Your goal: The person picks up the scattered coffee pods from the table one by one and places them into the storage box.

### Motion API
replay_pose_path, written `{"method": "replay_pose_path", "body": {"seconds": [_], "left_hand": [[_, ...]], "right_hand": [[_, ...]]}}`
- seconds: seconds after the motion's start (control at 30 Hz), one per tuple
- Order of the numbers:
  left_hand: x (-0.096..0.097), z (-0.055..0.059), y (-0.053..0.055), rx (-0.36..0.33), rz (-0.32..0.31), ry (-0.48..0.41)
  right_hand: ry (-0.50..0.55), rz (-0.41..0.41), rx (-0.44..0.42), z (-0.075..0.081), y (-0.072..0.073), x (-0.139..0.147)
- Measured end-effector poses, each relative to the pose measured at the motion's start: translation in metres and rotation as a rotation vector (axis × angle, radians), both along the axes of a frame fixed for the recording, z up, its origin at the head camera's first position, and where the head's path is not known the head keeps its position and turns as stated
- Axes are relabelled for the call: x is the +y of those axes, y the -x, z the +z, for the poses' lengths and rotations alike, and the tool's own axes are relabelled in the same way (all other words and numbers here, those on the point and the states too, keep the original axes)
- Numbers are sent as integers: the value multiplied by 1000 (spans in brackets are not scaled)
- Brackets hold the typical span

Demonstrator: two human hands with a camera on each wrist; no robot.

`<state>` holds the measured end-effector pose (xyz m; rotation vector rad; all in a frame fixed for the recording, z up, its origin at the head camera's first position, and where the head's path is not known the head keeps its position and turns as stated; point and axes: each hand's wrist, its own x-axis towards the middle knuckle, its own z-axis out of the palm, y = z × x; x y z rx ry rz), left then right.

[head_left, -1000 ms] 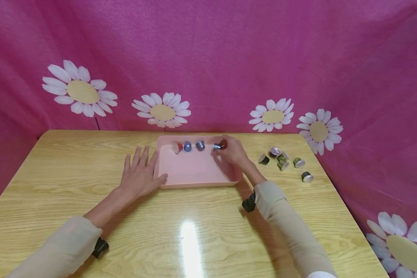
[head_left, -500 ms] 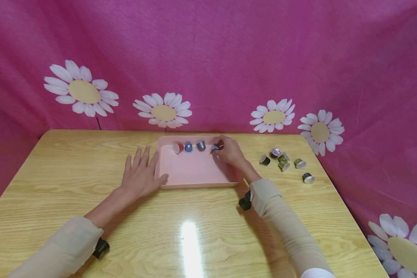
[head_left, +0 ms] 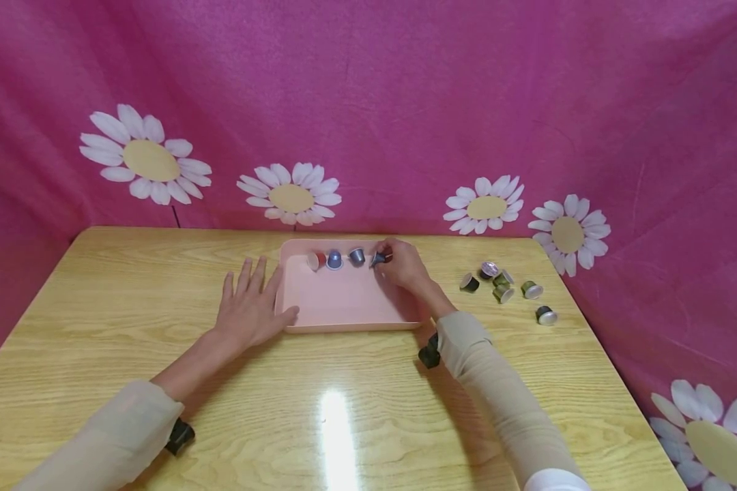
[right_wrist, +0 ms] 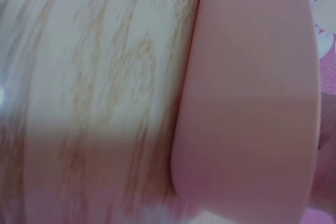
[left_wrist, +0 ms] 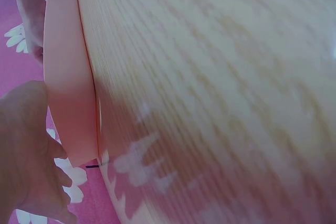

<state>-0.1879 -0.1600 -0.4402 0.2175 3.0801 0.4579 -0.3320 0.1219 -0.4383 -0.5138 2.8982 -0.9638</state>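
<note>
A shallow pink tray (head_left: pixel 344 300) lies on the wooden table. Along its far side sit a red coffee capsule (head_left: pixel 316 260), a blue capsule (head_left: pixel 334 259) and a grey-blue capsule (head_left: pixel 357 256). To the right of these, inside the tray, my right hand (head_left: pixel 405 266) pinches a dark blue coffee capsule (head_left: pixel 377 259) between thumb and fingers. My left hand (head_left: pixel 248 310) lies with straight, spread fingers at the tray's left edge, its thumb over the near left corner. In the right wrist view the tray wall (right_wrist: pixel 247 93) hides most of the right hand.
Several loose capsules lie on the table right of the tray, among them a purple one (head_left: pixel 488 271), a green one (head_left: pixel 532 290) and a black one (head_left: pixel 546 315). A pink cloth (head_left: pixel 368 116) with daisies hangs behind the table.
My right hand has shifted slightly left with the dark blue capsule, which has turned in its fingers. The left hand holds its place at the tray.
</note>
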Motion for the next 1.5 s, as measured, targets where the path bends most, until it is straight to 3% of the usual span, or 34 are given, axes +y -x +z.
{"method": "replay_pose_path", "body": {"seconds": [0.77, 1.5], "left_hand": [[1, 3, -1, -4, 8, -1], [1, 2, -1, -10, 6, -5]], "right_hand": [[-72, -1, 38, 1, 2, -6], [-62, -26, -17, 4, 0, 0]]}}
